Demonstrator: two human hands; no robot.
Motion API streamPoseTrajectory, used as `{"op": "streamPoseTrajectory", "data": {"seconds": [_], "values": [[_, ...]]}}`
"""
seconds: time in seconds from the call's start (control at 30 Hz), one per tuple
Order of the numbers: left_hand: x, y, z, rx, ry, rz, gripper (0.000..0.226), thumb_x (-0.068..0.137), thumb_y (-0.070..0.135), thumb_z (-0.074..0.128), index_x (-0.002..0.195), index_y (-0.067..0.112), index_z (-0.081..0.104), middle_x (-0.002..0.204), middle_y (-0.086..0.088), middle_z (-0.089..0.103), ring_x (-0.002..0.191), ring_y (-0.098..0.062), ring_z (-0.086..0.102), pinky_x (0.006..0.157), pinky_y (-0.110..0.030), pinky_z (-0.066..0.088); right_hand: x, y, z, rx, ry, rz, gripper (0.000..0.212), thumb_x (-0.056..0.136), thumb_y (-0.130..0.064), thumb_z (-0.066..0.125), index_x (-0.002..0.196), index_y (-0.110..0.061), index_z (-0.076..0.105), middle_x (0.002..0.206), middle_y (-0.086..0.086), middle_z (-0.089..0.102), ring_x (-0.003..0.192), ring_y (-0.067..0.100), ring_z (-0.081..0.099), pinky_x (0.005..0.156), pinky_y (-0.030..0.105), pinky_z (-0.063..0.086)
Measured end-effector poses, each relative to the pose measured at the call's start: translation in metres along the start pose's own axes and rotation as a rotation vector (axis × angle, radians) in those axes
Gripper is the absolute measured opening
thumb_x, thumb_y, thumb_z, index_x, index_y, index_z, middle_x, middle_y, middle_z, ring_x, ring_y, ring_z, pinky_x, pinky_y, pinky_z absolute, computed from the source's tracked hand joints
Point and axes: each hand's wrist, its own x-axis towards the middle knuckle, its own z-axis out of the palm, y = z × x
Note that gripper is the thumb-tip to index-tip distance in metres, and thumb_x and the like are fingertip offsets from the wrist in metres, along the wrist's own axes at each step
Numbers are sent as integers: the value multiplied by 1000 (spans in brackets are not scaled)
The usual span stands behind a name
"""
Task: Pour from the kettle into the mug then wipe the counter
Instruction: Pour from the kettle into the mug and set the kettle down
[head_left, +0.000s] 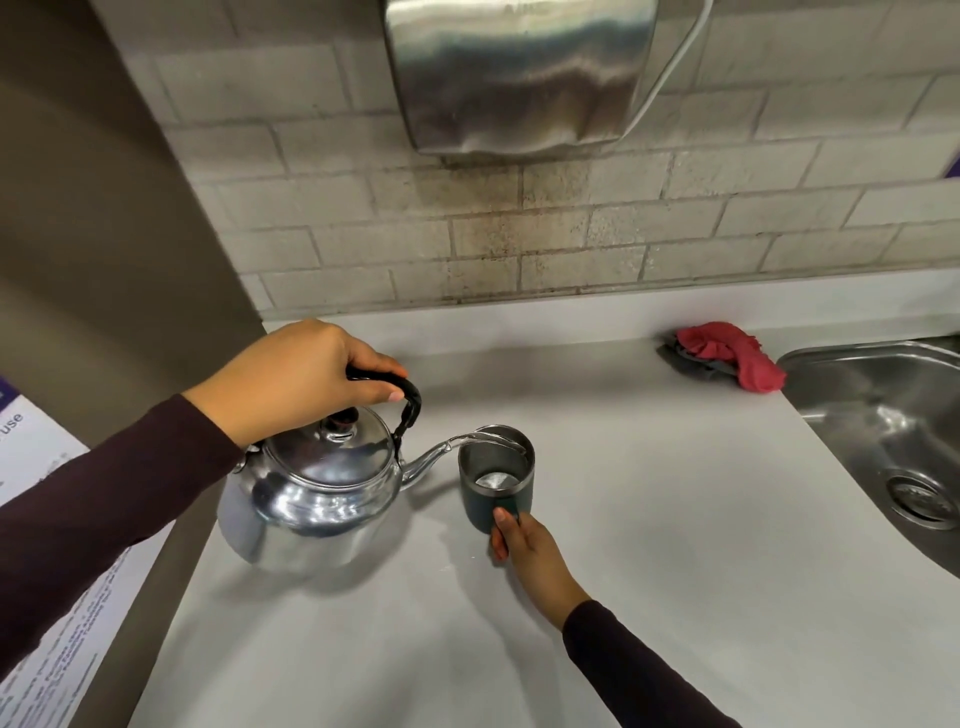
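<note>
A shiny steel kettle (311, 493) hangs tilted to the right over the white counter (649, 519), its black handle gripped from above by my left hand (296, 379). A thin stream of water runs from the spout into a dark mug (493, 483) with a metal inside. The mug stands on the counter just right of the spout. My right hand (524, 551) holds the mug at its near side, by the handle. A red cloth (727, 353) lies crumpled on top of a grey one at the back of the counter, near the sink.
A steel sink (883, 431) with a drain is set into the counter at the right. A metal hand dryer (519, 73) hangs on the tiled wall above. A brown wall and a printed notice (47, 545) border the left side.
</note>
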Motion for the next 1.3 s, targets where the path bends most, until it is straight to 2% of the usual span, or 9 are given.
{"op": "streamPoseTrajectory", "data": {"seconds": [0.17,0.3,0.4,0.5,0.63,0.9,1.0,1.17,1.3], "values": [[0,-4,-2,33,-6,-10,19,74,52,68,93,53,69,69,25,71,66,15,57,49,-18,39,0,-1,1,-5,4,-6,38,100,-27,39,64,-14,41,65,4,46,63,17,44,57,9,43],[-1,-5,-5,53,-16,4,19,74,52,67,93,54,69,67,25,70,66,14,57,50,-19,40,0,-2,1,-4,9,-11,38,100,-25,39,64,-14,41,64,3,45,60,13,44,56,8,42],[0,-4,-7,58,-13,21,17,75,51,67,92,54,70,56,28,66,55,14,55,43,-12,34,0,-3,1,0,9,-9,37,100,-25,39,65,-13,41,64,2,45,61,15,44,56,9,43],[1,-5,-7,47,-8,37,17,75,50,68,92,52,71,57,21,68,52,11,55,52,-5,39,-1,-4,2,-5,13,-10,37,100,-23,39,65,-12,41,64,3,45,60,15,43,55,9,42],[3,-5,-7,49,-10,41,16,74,51,68,90,54,69,59,40,61,53,11,56,55,-3,39,-3,-7,1,-11,7,-14,37,100,-22,38,65,-12,41,64,3,45,61,15,44,56,8,41],[5,-6,-4,65,0,63,18,74,53,66,91,54,69,56,22,68,50,7,56,43,-14,39,-3,-8,2,-13,23,-14,39,100,-20,39,62,-14,41,61,1,46,59,15,45,55,8,41],[6,-6,-5,71,-1,79,18,75,51,66,92,51,70,53,34,60,46,7,53,53,-7,40,-3,-9,3,-14,31,-14,40,100,-20,39,61,-14,41,60,0,46,58,15,45,54,8,41],[7,-5,-5,86,12,89,20,74,54,65,94,53,69,53,27,64,48,6,54,41,-13,33,-2,-7,2,-16,23,-10,39,100,-20,39,62,-13,41,61,0,46,58,13,45,55,8,42],[9,-5,-5,89,11,102,21,75,52,66,96,51,70,50,46,52,53,16,52,53,-7,39,-2,-7,2,-28,19,-12,39,100,-19,39,61,-14,41,60,-1,46,52,3,46,55,7,41]]}}
